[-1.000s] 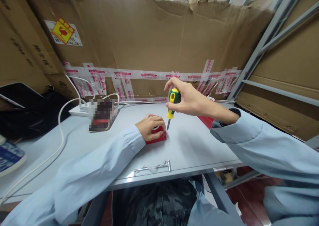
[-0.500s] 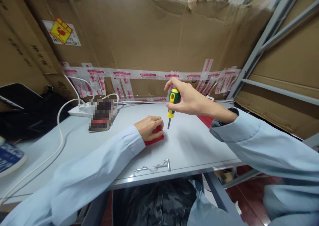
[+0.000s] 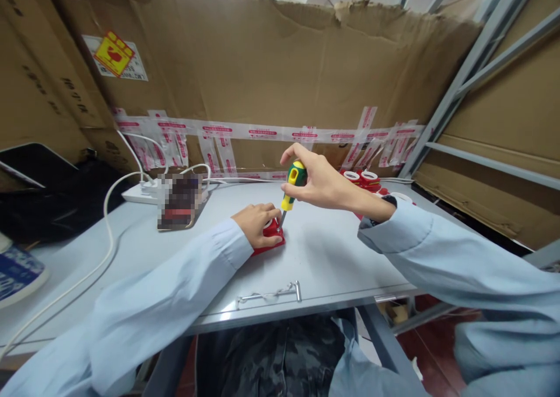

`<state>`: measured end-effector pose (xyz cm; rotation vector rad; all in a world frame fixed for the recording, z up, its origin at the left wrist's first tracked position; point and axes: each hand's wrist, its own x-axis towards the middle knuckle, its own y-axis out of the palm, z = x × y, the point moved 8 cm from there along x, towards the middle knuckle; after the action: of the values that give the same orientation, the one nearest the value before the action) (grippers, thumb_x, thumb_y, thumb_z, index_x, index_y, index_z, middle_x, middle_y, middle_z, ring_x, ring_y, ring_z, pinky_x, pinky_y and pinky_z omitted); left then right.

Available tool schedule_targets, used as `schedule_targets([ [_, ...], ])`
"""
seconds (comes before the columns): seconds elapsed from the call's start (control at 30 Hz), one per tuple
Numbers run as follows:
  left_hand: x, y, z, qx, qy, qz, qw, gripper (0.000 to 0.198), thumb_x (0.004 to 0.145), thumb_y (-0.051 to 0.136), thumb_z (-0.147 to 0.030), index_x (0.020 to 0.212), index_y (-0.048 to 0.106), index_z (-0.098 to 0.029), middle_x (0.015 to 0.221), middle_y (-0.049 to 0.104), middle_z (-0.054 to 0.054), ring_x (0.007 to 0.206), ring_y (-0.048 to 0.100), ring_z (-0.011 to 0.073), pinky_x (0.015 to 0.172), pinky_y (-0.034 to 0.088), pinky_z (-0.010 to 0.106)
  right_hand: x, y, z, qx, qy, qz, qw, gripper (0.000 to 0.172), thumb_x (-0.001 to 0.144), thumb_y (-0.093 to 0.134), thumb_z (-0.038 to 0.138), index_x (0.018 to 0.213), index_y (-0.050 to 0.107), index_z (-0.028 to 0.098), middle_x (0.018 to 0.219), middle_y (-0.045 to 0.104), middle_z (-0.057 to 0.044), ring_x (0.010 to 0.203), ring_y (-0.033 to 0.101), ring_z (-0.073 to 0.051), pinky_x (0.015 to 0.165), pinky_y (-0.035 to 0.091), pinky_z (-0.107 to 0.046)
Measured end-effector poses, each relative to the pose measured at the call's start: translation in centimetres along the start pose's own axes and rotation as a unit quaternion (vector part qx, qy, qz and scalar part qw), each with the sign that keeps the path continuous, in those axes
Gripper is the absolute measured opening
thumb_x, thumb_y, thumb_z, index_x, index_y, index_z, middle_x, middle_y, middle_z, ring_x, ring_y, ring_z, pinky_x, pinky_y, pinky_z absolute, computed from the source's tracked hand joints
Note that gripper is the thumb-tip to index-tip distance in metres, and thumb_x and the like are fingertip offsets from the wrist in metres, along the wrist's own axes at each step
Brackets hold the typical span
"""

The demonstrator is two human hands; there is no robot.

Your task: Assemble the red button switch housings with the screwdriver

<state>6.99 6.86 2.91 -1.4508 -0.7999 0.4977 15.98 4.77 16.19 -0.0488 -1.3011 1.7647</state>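
A: Edges first.
B: One pale tabletop (image 3: 336, 263): a cardboard panel (image 3: 271, 65) bounds it behind, a grey metal rack (image 3: 464, 82) stands to the right, and its front edge runs just beyond the lap. Open surface spreads right of the red piece (image 3: 273, 231) and towards that edge, where one L-shaped metal rod (image 3: 298, 292) lies.

A: Labels and writing?
B: One yellow, red-bordered sticker (image 3: 114, 53) with a broken-glass symbol, on a white label whose print is too small to read with certainty. Packing tape (image 3: 262, 131), repeated red print, illegible.

A: Hands?
B: Left hand (image 3: 258, 222): curled over the red piece, pressing it to the tabletop, well in from the front edge. Right hand (image 3: 317, 178): thumb and fingers closed about the handle of a yellow-and-green screwdriver (image 3: 294, 178).

A: Direction?
B: Screwdriver: long axis steep, handle uppermost and leaning right, shaft pointing down and left to the red piece's right end. Whether the tip is seated cannot be told. Red piece: near edge runs left to right, rising slightly rightward; the rest is partly hidden by fingers.
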Motion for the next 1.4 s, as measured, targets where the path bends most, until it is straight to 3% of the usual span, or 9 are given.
schedule_targets([
  [0.73,0.2,-0.1,-0.3,-0.004,0.003,0.011,1.000,0.035,0.080,0.055,-0.047,0.097,0.061,-0.018,0.096,0.061,0.009,0.086,0.063,0.0273,0.080,0.048,0.040,-0.4,0.5,1.1,-0.057,0.002,0.007,0.998,0.030,0.076,0.056,0.018,0.105,0.046,0.018,0.065,0.049,0.005,0.056,0.042,-0.010,0.056,0.032,-0.024],
  [1.1,0.4,-0.2,-0.2,-0.014,-0.007,0.012,1.000,0.034,0.078,0.059,-0.045,0.096,0.061,-0.017,0.101,0.062,0.011,0.091,0.063,0.0294,0.083,0.049,0.042,-0.6,1.1,1.7,-0.111,0.005,-0.011,0.994,0.028,0.084,0.053,0.021,0.110,0.046,0.016,0.071,0.057,0.001,0.057,0.047,-0.011,0.057,0.032,-0.024],
  [1.23,0.4,-0.2,-0.4,-0.010,-0.008,0.018,1.000,0.033,0.078,0.057,-0.046,0.095,0.061,-0.017,0.101,0.061,0.011,0.091,0.063,0.0292,0.082,0.048,0.042,-0.3,1.1,1.8,-0.179,0.004,-0.006,0.984,0.031,0.087,0.053,0.028,0.113,0.044,0.015,0.076,0.062,-0.003,0.062,0.053,-0.014,0.059,0.034,-0.026],
  [1.33,0.4,-0.2,-0.4,-0.007,-0.016,0.028,0.999,0.036,0.079,0.057,-0.047,0.098,0.061,-0.017,0.104,0.061,0.012,0.094,0.062,0.0293,0.085,0.047,0.041,0.2,0.9,1.7,-0.279,0.040,0.004,0.959,0.036,0.089,0.050,0.044,0.109,0.045,0.014,0.078,0.063,-0.009,0.067,0.057,-0.021,0.060,0.035,-0.029],
  [1.4,0.4,-0.1,-0.4,-0.009,-0.015,0.035,0.999,0.037,0.080,0.056,-0.047,0.100,0.061,-0.016,0.105,0.060,0.012,0.095,0.061,0.0293,0.085,0.046,0.041,0.6,0.7,1.6,-0.302,0.055,0.019,0.951,0.034,0.090,0.048,0.046,0.104,0.046,0.015,0.079,0.062,-0.009,0.068,0.057,-0.022,0.059,0.035,-0.030],
])
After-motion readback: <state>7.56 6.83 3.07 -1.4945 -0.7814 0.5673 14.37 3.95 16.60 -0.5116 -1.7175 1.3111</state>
